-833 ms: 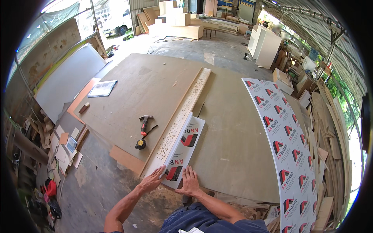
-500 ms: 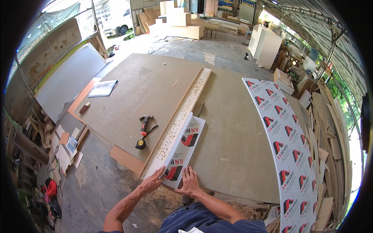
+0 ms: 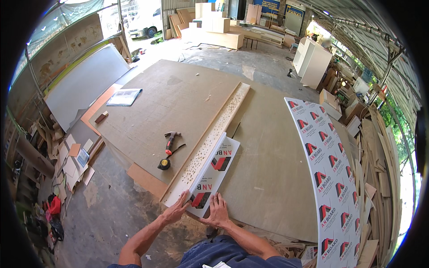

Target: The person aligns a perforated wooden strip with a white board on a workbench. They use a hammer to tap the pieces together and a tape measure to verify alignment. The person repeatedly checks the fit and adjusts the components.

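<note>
A short white board with red and black print point(image 3: 209, 176) lies on the worktable near its front edge, one long side along a pale strip pocked with holes point(image 3: 219, 120). My left hand point(image 3: 175, 209) rests with outstretched fingers against the board's near left edge. At the near right corner, my right hand point(image 3: 217, 212) lies with its fingers flat along the board. Neither hand's thumb shows clearly. Left of the strip are a claw hammer point(image 3: 170, 143) with a red and black grip and a black and yellow tape measure point(image 3: 164, 164).
The large brown worktable panel point(image 3: 268, 178) carries a booklet point(image 3: 124, 97) and a small brown block point(image 3: 101, 117) at far left. A long printed board point(image 3: 328, 178) lies along its right side. Wood offcuts point(image 3: 380, 165) pile up beyond it. Scraps point(image 3: 73, 163) lie on the left floor.
The whole view has shifted slightly, with things appearing a little farther right at the far side. Both hands stay at the same places on the short board.
</note>
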A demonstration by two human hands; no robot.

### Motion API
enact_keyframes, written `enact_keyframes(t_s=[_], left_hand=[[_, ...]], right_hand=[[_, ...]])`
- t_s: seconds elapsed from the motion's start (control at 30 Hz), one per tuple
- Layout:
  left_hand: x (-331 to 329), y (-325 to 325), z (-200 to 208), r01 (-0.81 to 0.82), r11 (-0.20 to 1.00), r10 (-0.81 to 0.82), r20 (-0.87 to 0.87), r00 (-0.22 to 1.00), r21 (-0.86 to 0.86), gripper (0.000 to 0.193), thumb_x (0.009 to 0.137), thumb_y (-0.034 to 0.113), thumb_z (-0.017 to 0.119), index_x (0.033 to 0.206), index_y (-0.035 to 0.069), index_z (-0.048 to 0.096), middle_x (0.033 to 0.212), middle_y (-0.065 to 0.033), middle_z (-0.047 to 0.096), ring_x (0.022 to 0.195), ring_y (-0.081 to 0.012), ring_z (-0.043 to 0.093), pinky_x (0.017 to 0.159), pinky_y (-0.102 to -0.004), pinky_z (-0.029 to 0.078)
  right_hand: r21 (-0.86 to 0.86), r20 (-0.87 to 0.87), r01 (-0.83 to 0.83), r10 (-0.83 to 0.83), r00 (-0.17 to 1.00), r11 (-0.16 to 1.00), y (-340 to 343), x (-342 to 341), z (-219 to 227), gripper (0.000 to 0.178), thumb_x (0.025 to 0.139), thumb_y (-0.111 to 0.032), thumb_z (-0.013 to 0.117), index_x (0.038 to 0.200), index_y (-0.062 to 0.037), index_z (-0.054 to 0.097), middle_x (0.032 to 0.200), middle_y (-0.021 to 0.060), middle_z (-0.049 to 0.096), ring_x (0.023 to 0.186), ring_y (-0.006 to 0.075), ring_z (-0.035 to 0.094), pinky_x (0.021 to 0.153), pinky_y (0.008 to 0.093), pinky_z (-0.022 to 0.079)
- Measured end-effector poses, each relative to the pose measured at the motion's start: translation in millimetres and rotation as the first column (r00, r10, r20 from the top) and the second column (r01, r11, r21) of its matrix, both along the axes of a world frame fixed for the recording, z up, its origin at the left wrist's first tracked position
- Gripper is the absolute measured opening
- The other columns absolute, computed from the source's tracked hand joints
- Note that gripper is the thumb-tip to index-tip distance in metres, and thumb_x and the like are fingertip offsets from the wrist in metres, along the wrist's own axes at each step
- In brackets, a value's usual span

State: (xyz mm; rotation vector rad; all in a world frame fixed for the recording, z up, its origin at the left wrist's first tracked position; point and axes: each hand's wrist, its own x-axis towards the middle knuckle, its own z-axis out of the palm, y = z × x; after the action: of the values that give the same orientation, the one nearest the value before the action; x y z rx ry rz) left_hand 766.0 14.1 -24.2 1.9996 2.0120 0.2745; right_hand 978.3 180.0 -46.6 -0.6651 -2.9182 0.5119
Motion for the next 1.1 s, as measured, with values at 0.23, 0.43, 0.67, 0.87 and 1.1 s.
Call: enact_keyframes(t_s=[0.23, 0.43, 0.67, 0.87, 1.1], left_hand=[[0.1, -2.1, -3.5, -0.033, 0.999, 0.033, 0.058, 0.998, 0.008, 0.069, 0.076, -0.015, 0.057, 0.143, 0.000, 0.047, 0.166, -0.0347, 0.000, 0.156, -0.0491, 0.009, 0.128, -0.0496, 0.024], [2.8, -0.6, 2.6, -0.061, 0.998, 0.063, 0.090, 0.994, -0.017, 0.068, 0.076, -0.014, 0.057, 0.142, -0.001, 0.049, 0.166, -0.0350, 0.005, 0.155, -0.0473, 0.014, 0.127, -0.0486, 0.028], [4.2, -2.7, -0.2, -0.088, 0.996, 0.087, 0.083, 0.993, 0.005, 0.065, 0.077, -0.012, 0.058, 0.141, -0.001, 0.051, 0.164, -0.0346, 0.011, 0.154, -0.0473, 0.021, 0.124, -0.0486, 0.032], [6.5, -2.5, -0.7, -0.113, 0.993, 0.110, 0.098, 0.989, 0.021, 0.065, 0.078, -0.012, 0.059, 0.141, -0.001, 0.051, 0.164, -0.0343, 0.014, 0.151, -0.0486, 0.027, 0.122, -0.0484, 0.035], [7.2, -2.6, 0.1, -0.117, 0.993, 0.115, 0.096, 0.989, 0.012, 0.065, 0.079, -0.012, 0.059, 0.143, -0.001, 0.051, 0.164, -0.0333, 0.013, 0.152, -0.0478, 0.026, 0.123, -0.0477, 0.032]], right_hand=[[-0.008, 0.022, -0.003, 0.003, 1.000, 1.000, -0.4, -1.4, 2.6, 0.130, 0.072, -0.075, 0.069, 0.151, 0.0194, 0.028, 0.157, 0.0403, 0.029, 0.150, 0.0487, 0.024, 0.122, 0.0542, 0.022], [0.003, 0.033, -0.015, 0.015, 0.999, 1.000, 0.5, 0.1, -1.0, 0.131, 0.073, -0.078, 0.066, 0.151, 0.0201, 0.027, 0.158, 0.0410, 0.027, 0.150, 0.0488, 0.024, 0.122, 0.0546, 0.021], [0.004, 0.036, -0.016, 0.016, 0.999, 1.000, 0.5, 0.3, 1.0, 0.131, 0.073, -0.077, 0.067, 0.151, 0.0198, 0.027, 0.158, 0.0410, 0.027, 0.151, 0.0484, 0.023, 0.122, 0.0541, 0.021], [-0.004, 0.012, -0.013, 0.013, 1.000, 1.000, 0.4, 1.6, 0.6, 0.130, 0.073, -0.077, 0.068, 0.152, 0.0186, 0.027, 0.157, 0.0409, 0.029, 0.150, 0.0488, 0.025, 0.122, 0.0548, 0.023], [-0.027, 0.015, -0.006, 0.006, 1.000, 1.000, -0.4, 1.5, 4.9, 0.130, 0.072, -0.073, 0.072, 0.152, 0.0180, 0.027, 0.158, 0.0395, 0.028, 0.150, 0.0486, 0.024, 0.122, 0.0542, 0.023]])
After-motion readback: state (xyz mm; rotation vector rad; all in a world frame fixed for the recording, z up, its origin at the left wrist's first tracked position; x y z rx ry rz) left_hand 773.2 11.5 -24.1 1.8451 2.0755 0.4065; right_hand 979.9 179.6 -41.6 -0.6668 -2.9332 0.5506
